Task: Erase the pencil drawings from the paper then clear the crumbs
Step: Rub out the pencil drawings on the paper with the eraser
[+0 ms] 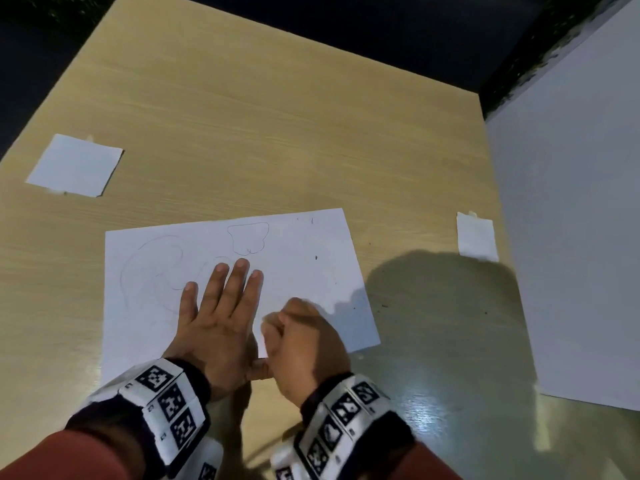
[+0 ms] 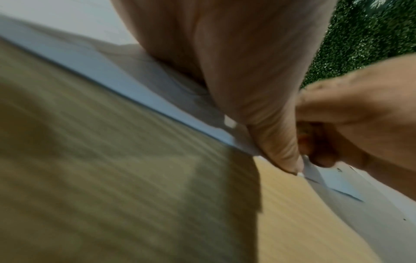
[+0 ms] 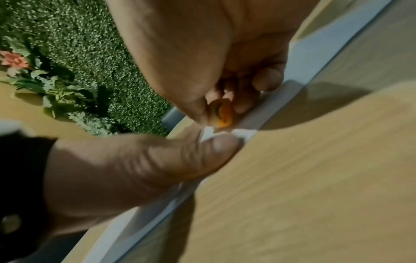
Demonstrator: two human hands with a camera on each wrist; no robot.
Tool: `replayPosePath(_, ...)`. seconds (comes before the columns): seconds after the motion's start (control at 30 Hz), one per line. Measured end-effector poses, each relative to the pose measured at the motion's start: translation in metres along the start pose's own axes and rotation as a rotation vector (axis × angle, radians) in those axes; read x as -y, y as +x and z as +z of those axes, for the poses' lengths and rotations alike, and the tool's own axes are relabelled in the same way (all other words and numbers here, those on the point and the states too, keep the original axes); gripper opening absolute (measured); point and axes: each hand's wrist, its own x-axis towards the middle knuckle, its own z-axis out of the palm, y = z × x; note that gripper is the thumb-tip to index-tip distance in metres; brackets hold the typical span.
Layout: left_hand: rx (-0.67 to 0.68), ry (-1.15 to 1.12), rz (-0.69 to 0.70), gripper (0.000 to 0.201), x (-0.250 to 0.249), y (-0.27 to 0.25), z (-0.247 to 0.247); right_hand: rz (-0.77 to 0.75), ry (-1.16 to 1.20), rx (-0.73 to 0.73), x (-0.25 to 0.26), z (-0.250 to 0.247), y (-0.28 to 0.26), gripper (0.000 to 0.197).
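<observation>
A white sheet of paper (image 1: 304,258) lies on the wooden table (image 1: 277,133), with faint pencil outlines (image 1: 248,237) on its left and top middle. My left hand (image 1: 221,306) lies flat on the paper, fingers straight and spread, pressing it down. Just to its right, my right hand (image 1: 301,337) is curled and pinches a small orange eraser (image 3: 221,113), whose tip touches the paper near its front edge. The eraser is hidden in the head view. Small dark crumbs (image 1: 316,257) dot the paper's right half.
A small white paper square (image 1: 74,166) lies at the far left of the table, and a smaller slip (image 1: 476,237) near the right edge. A large white board (image 1: 581,202) stands along the right. More crumbs (image 1: 382,306) lie on the table right of the sheet.
</observation>
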Motion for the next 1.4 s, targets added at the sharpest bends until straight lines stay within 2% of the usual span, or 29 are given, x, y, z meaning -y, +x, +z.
replayPosePath(0.03,-0.002,-0.003,-0.001,0.124,0.0,0.001,0.0,0.02,0.009,-0.006,-0.001,0.002,0.005,0.019)
replayPosePath(0.17,-0.003,-0.029,0.024,0.122,0.003,0.001,0.0,0.344,0.026,-0.16,-0.05,-0.031,0.012,0.022)
replayPosePath(0.23,-0.012,-0.039,0.036,0.121,0.003,0.0,0.002,0.399,0.04,-0.234,-0.061,-0.046,0.009,0.021)
replayPosePath(0.3,-0.016,-0.043,0.032,0.122,0.004,0.001,0.003,0.331,0.039,-0.248,-0.044,-0.044,0.012,0.021)
replayPosePath(0.4,-0.035,-0.033,0.024,0.124,0.005,0.002,0.003,0.109,0.068,-0.085,-0.01,-0.016,0.011,0.02)
replayPosePath(0.43,-0.037,-0.03,0.023,0.124,0.004,0.002,0.003,0.085,0.066,-0.078,-0.009,-0.014,0.009,0.019)
replayPosePath(0.47,-0.042,-0.038,0.024,0.124,0.004,0.003,0.003,0.108,0.049,-0.102,-0.016,-0.018,0.01,0.02)
replayPosePath(0.57,-0.074,-0.072,0.034,0.124,0.007,0.003,0.008,0.299,0.029,-0.19,-0.049,-0.039,0.014,0.023)
replayPosePath(0.63,-0.112,0.008,0.056,0.129,0.007,0.001,0.005,0.344,0.018,-0.238,-0.058,-0.043,0.014,0.023)
replayPosePath(0.7,-0.139,0.009,0.041,0.13,0.007,0.002,0.005,0.3,0.036,-0.232,-0.042,-0.038,0.016,0.022)
replayPosePath(0.73,-0.187,0.007,0.053,0.129,0.006,0.003,0.006,0.245,0.077,-0.193,-0.03,-0.03,0.017,0.021)
replayPosePath(0.8,-0.123,-0.039,0.03,0.126,0.004,0.003,0.008,0.104,0.134,-0.069,-0.002,-0.013,0.014,0.019)
replayPosePath(0.83,-0.153,-0.031,0.04,0.126,0.002,0.002,0.006,0.046,0.131,-0.025,0.006,-0.007,0.011,0.018)
replayPosePath(0.9,-0.186,0.008,0.045,0.126,0.004,0.003,0.007,0.001,0.069,-0.013,0.003,-0.011,0.012,0.018)
replayPosePath(0.97,-0.123,-0.022,0.023,0.122,0.004,0.001,0.004,0.04,-0.009,-0.068,-0.02,-0.023,0.016,0.019)
replayPosePath(1.07,-0.063,-0.052,0.017,0.119,0.003,0.003,0.003,0.286,0.028,-0.196,-0.054,-0.043,0.02,0.023)
replayPosePath(1.1,-0.058,-0.042,0.022,0.119,0.004,0.004,0.005,0.317,0.05,-0.226,-0.057,-0.043,0.021,0.022)
replayPosePath(1.17,-0.054,-0.043,0.024,0.121,0.003,0.003,0.004,0.269,0.056,-0.221,-0.046,-0.037,0.023,0.021)
replayPosePath(1.3,-0.046,-0.032,0.019,0.127,0.003,0.002,0.004,0.002,0.147,-0.061,-0.005,-0.009,0.014,0.019)
replayPosePath(1.33,-0.051,-0.032,0.022,0.127,0.003,0.002,0.004,0.007,0.133,-0.069,-0.006,-0.011,0.013,0.018)
replayPosePath(1.4,-0.057,-0.031,0.021,0.123,0.004,0.001,0.003,0.142,0.088,-0.117,-0.027,-0.023,0.016,0.019)
